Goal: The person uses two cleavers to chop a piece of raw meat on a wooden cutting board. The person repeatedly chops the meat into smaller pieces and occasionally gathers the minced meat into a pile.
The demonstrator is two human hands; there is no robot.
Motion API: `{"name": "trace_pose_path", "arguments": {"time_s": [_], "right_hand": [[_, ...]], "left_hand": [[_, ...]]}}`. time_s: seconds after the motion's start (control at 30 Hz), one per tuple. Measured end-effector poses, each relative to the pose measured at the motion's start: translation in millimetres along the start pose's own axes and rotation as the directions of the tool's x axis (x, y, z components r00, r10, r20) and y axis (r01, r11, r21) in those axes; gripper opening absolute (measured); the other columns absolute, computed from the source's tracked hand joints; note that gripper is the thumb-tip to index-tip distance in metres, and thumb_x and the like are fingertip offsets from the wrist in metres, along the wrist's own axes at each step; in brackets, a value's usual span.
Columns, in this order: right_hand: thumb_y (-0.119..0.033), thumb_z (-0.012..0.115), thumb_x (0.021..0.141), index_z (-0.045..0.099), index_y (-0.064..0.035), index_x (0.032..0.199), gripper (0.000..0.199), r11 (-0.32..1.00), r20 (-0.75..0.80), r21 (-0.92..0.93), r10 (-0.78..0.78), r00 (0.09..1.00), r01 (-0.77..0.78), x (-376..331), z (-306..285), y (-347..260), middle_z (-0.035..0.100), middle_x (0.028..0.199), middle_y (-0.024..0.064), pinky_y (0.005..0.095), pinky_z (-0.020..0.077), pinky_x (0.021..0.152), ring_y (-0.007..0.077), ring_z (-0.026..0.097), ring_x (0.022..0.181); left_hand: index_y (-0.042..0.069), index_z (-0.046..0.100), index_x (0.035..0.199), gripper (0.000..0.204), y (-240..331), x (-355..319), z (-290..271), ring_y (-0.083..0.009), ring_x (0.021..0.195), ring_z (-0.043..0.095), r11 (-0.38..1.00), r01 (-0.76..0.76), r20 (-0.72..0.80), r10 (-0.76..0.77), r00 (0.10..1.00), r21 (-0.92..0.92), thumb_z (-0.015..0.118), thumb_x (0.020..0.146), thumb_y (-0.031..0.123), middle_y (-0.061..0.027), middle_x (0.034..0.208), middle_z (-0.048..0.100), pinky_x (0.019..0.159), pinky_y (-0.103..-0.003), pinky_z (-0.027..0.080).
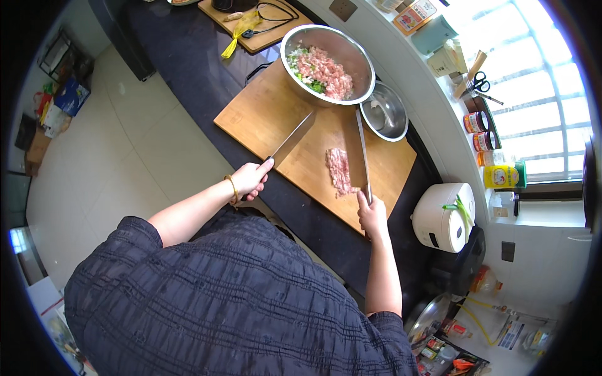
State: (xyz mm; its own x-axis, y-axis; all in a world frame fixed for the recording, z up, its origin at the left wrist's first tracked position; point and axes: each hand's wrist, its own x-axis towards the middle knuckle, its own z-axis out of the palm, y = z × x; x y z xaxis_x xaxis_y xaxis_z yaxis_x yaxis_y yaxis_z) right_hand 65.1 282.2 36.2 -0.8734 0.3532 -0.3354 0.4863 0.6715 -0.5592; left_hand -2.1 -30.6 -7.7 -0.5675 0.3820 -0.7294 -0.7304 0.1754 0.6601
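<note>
My left hand [252, 178] is wrapped round the handle of one kitchen knife [292, 141], its blade pointing away over the left part of a wooden cutting board [263, 109]. A second kitchen knife [363, 150] is gripped in my right hand [372, 216], blade pointing away along the right side of a strip of minced meat [338, 169] that lies on the board. At the board's far end stands a large steel bowl [364, 53] holding minced meat and chopped green and white pieces. A smaller steel bowl [395, 131] sits just right of it.
On the right stands a white rice cooker [442, 210] with green onion pieces [461, 210] on its lid. Farther back, a second wooden board [269, 37] carries a cable and a yellow bag [239, 31]. Jars [480, 140] and scissors [481, 81] line the windowsill.
</note>
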Motion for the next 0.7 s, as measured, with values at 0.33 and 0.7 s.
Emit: {"name": "trace_pose_path", "arguments": {"time_s": [0.33,0.7], "right_hand": [[-0.033,0.052,0.086,0.049,-0.0035,0.07,0.034,0.965,0.12,0.185,0.165,0.979,-0.186,-12.5,-26.5,-21.6,0.044,0.048,0.0019,0.0278,0.0332,0.032,0.0121,0.043,0.035],[-0.034,0.052,0.087,0.048,-0.0071,0.073,0.031,0.945,0.116,0.281,0.14,0.983,-0.167,-15.9,-31.3,1.1,0.04,0.046,-0.0022,0.0261,0.0307,0.031,0.0094,0.038,0.033]], "left_hand": [[0.008,0.04,0.066,0.051,-1.3,0.7,0.4,-0.0089,0.036,0.035,1.0,-0.005,-0.004,0.005,1.0,0.014,0.039,0.085,0.056,-0.0005,0.05,0.038,0.031,-0.024,0.033],[0.009,0.038,0.068,0.049,0.3,-2.8,7.5,-0.0076,0.037,0.029,1.0,-0.002,-0.031,0.002,1.0,0.002,0.039,0.085,0.055,0.001,0.049,0.034,0.032,-0.023,0.027]]}}
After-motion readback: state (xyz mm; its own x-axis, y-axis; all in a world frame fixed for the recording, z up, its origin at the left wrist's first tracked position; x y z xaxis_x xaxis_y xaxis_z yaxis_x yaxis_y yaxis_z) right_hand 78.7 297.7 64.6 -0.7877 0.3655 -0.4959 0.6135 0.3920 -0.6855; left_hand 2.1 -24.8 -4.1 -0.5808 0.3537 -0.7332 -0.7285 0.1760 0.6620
